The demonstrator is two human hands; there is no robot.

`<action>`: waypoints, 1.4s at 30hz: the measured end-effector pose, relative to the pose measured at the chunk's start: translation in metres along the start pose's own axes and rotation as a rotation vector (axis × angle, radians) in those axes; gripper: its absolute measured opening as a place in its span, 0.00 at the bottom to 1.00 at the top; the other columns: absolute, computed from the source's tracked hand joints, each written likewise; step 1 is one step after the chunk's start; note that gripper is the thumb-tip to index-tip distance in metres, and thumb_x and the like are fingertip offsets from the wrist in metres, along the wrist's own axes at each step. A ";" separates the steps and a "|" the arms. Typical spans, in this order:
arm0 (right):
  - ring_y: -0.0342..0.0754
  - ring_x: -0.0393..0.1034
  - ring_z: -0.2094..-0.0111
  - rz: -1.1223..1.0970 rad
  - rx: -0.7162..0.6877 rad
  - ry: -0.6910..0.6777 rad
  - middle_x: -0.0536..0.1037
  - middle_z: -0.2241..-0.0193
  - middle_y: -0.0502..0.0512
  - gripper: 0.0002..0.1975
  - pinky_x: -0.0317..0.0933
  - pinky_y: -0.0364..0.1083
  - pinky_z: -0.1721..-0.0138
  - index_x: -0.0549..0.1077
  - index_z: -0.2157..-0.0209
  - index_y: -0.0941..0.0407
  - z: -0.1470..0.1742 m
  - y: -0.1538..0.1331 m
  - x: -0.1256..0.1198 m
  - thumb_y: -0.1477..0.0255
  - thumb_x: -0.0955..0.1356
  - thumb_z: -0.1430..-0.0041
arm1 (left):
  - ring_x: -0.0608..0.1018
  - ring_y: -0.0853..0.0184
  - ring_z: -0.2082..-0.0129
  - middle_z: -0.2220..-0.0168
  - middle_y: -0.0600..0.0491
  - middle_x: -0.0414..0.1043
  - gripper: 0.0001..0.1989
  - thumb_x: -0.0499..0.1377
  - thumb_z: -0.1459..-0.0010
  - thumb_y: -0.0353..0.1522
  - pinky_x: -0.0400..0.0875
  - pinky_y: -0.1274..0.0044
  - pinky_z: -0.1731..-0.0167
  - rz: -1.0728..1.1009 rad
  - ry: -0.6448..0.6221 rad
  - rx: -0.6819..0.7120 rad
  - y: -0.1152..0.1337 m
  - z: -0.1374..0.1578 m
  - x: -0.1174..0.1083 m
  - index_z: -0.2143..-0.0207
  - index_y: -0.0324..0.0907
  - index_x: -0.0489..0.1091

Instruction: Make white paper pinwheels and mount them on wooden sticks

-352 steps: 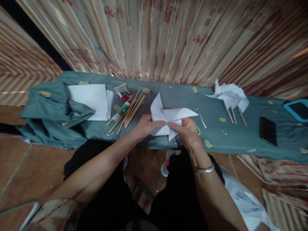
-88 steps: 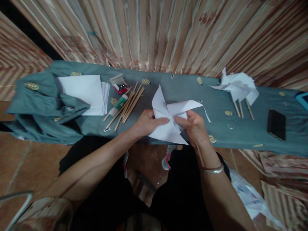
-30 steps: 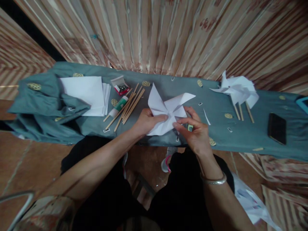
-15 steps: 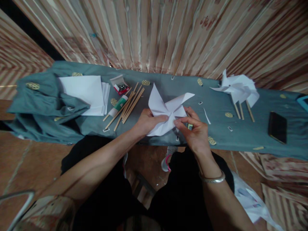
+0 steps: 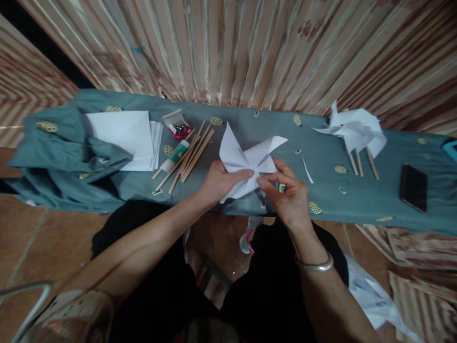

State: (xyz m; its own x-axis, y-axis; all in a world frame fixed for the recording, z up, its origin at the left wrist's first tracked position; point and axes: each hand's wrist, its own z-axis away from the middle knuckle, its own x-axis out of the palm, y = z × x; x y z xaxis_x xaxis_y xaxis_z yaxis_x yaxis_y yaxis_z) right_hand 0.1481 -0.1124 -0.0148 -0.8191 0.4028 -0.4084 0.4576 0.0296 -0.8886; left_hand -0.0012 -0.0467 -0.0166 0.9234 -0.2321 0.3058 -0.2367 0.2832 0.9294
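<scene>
A white paper pinwheel [image 5: 235,155] with folded blades is between my hands, over the front part of the cloth-covered table. My left hand [image 5: 223,181] grips it from the left, thumb pressed near its centre and fingers hidden beneath. On the right side, my right hand [image 5: 287,190] pinches the paper close to the middle with thumb and forefinger. Something small and yellow-green [image 5: 282,187] shows by the right fingers, mostly covered. To the left lie several wooden sticks [image 5: 196,157], a green-and-white glue stick [image 5: 174,156] and an open red-and-white box of metal pins [image 5: 179,128].
White paper sheets [image 5: 124,138] are stacked at the left, partly under bunched cloth [image 5: 53,143]. Finished-looking pinwheels on sticks [image 5: 359,126] lie at the right, near a dark phone [image 5: 413,187]. A thin paper strip [image 5: 307,170] rests right of my hands. Corrugated metal [image 5: 228,52] stands behind the table.
My left thumb has slid slightly right, nearer the pinwheel's centre. The right hand keeps its pinch, and the view has shifted a little.
</scene>
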 end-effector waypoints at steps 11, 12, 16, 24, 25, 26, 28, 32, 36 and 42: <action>0.57 0.67 0.43 0.085 -0.086 0.178 0.76 0.49 0.54 0.06 0.56 0.61 0.39 0.78 0.68 0.51 0.001 -0.017 -0.018 0.64 0.72 0.46 | 0.79 0.62 0.68 0.70 0.49 0.79 0.17 0.71 0.64 0.34 0.73 0.73 0.65 0.031 0.062 -0.060 0.007 -0.004 -0.006 0.70 0.36 0.76; 0.56 0.68 0.44 0.025 -0.037 0.186 0.76 0.49 0.55 0.09 0.57 0.60 0.40 0.77 0.64 0.51 -0.002 -0.015 -0.020 0.63 0.72 0.46 | 0.78 0.63 0.68 0.70 0.49 0.79 0.16 0.71 0.64 0.34 0.73 0.73 0.66 0.016 0.043 -0.072 0.007 -0.003 -0.006 0.70 0.35 0.76; 0.54 0.74 0.51 -0.299 0.211 -0.039 0.80 0.54 0.55 0.18 0.66 0.55 0.47 0.75 0.57 0.51 -0.011 -0.005 -0.025 0.58 0.72 0.48 | 0.78 0.66 0.71 0.70 0.51 0.78 0.14 0.70 0.65 0.30 0.72 0.75 0.67 -0.041 -0.052 -0.112 0.006 0.001 -0.005 0.71 0.37 0.77; 0.54 0.79 0.67 -0.532 0.497 -0.300 0.84 0.66 0.54 0.25 0.74 0.53 0.62 0.76 0.59 0.55 -0.008 -0.017 -0.012 0.64 0.78 0.62 | 0.73 0.71 0.79 0.80 0.56 0.74 0.08 0.70 0.64 0.30 0.68 0.80 0.76 -0.079 -0.174 -0.129 0.007 0.006 -0.004 0.79 0.38 0.75; 0.55 0.79 0.67 -0.534 0.506 -0.303 0.84 0.67 0.54 0.24 0.74 0.53 0.63 0.77 0.61 0.55 -0.008 -0.018 -0.011 0.64 0.78 0.64 | 0.73 0.71 0.79 0.79 0.56 0.74 0.08 0.70 0.64 0.30 0.68 0.80 0.76 -0.085 -0.175 -0.121 0.006 0.007 -0.004 0.78 0.38 0.75; 0.55 0.79 0.68 -0.532 0.514 -0.305 0.84 0.68 0.55 0.24 0.74 0.53 0.63 0.77 0.62 0.55 -0.008 -0.018 -0.009 0.64 0.79 0.65 | 0.73 0.71 0.79 0.79 0.56 0.74 0.09 0.70 0.65 0.30 0.69 0.80 0.76 -0.093 -0.171 -0.116 0.006 0.007 -0.004 0.78 0.38 0.76; 0.55 0.79 0.68 -0.530 0.522 -0.308 0.84 0.69 0.55 0.23 0.74 0.53 0.64 0.78 0.64 0.56 -0.009 -0.018 -0.007 0.63 0.79 0.66 | 0.74 0.70 0.78 0.78 0.55 0.75 0.10 0.70 0.65 0.31 0.69 0.79 0.75 -0.116 -0.157 -0.113 0.005 0.008 -0.004 0.77 0.37 0.76; 0.56 0.80 0.67 -0.522 0.522 -0.289 0.84 0.69 0.55 0.22 0.74 0.54 0.62 0.78 0.65 0.56 -0.009 -0.018 -0.004 0.64 0.79 0.66 | 0.75 0.69 0.77 0.78 0.55 0.76 0.08 0.69 0.63 0.31 0.70 0.80 0.76 -0.144 -0.148 -0.100 0.001 0.007 -0.003 0.77 0.38 0.76; 0.57 0.79 0.65 -0.497 0.528 -0.261 0.84 0.69 0.55 0.21 0.74 0.55 0.59 0.78 0.66 0.55 -0.010 -0.019 -0.001 0.66 0.78 0.66 | 0.77 0.68 0.75 0.76 0.54 0.77 0.07 0.69 0.63 0.29 0.71 0.79 0.72 -0.160 -0.136 -0.059 -0.003 0.005 -0.003 0.76 0.37 0.77; 0.56 0.79 0.66 -0.483 0.494 -0.249 0.84 0.69 0.54 0.19 0.73 0.56 0.58 0.78 0.64 0.57 -0.009 -0.017 -0.001 0.68 0.76 0.64 | 0.76 0.69 0.76 0.77 0.54 0.76 0.08 0.68 0.62 0.29 0.70 0.79 0.73 -0.225 -0.158 -0.056 -0.003 0.006 -0.005 0.75 0.36 0.77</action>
State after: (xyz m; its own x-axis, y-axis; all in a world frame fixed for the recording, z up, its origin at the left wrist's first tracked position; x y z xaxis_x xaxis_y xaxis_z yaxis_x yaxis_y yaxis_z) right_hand 0.1438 -0.1050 0.0027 -0.9713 0.2275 0.0693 -0.1352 -0.2888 -0.9478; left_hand -0.0073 -0.0517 -0.0198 0.8913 -0.4358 0.1256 -0.0101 0.2578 0.9662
